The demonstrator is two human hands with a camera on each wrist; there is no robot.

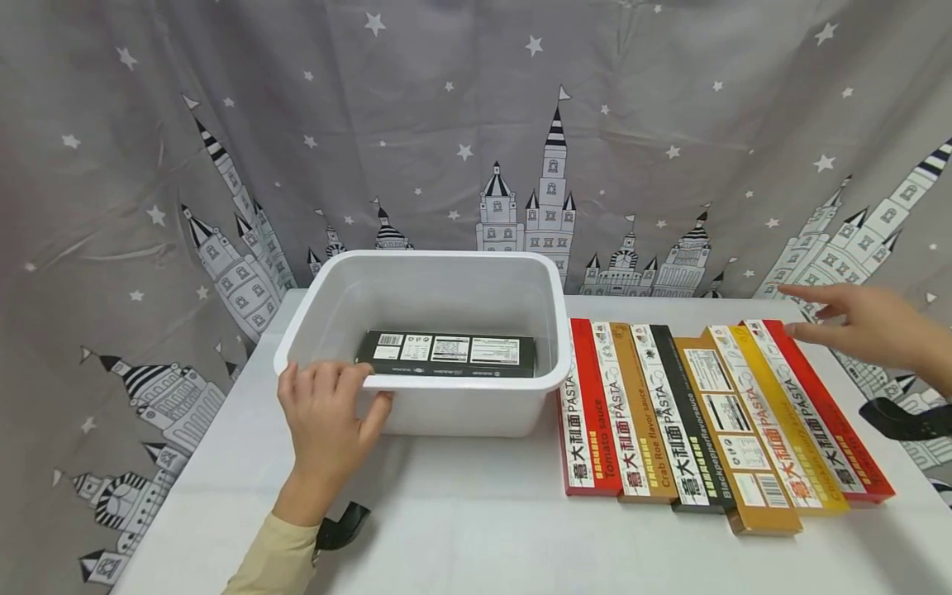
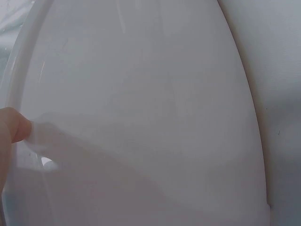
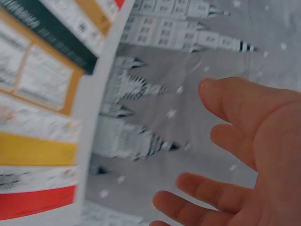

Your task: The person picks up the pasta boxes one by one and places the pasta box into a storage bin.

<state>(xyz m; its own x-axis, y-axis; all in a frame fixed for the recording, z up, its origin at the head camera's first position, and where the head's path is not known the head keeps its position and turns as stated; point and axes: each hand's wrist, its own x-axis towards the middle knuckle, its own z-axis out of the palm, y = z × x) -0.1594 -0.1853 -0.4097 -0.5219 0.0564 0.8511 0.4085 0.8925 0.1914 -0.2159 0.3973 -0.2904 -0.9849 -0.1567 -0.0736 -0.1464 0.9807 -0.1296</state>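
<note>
My left hand [image 1: 327, 421] grips the near left rim of a white plastic tub [image 1: 461, 411], fingers over the edge and thumb on the outer wall. A black pasta box [image 1: 454, 355] lies inside the tub, its printed label side showing. In the left wrist view, the thumb [image 2: 16, 126] presses against the tub's wall. My right hand [image 1: 866, 322] hovers beyond the right end of a row of pasta boxes, touching nothing, its fingers spread. Nearest to it is a red pasta box [image 1: 825, 405], with a yellow pasta box [image 1: 788, 413] beside that.
Left of the yellow box lie a brown box [image 1: 732, 421] with its label panels up, a black pepper box [image 1: 680, 405], a crab roe box [image 1: 640, 405] and a tomato sauce box [image 1: 591, 413]. A grey castle-print curtain [image 1: 416, 124] hangs behind the white table [image 1: 476, 529].
</note>
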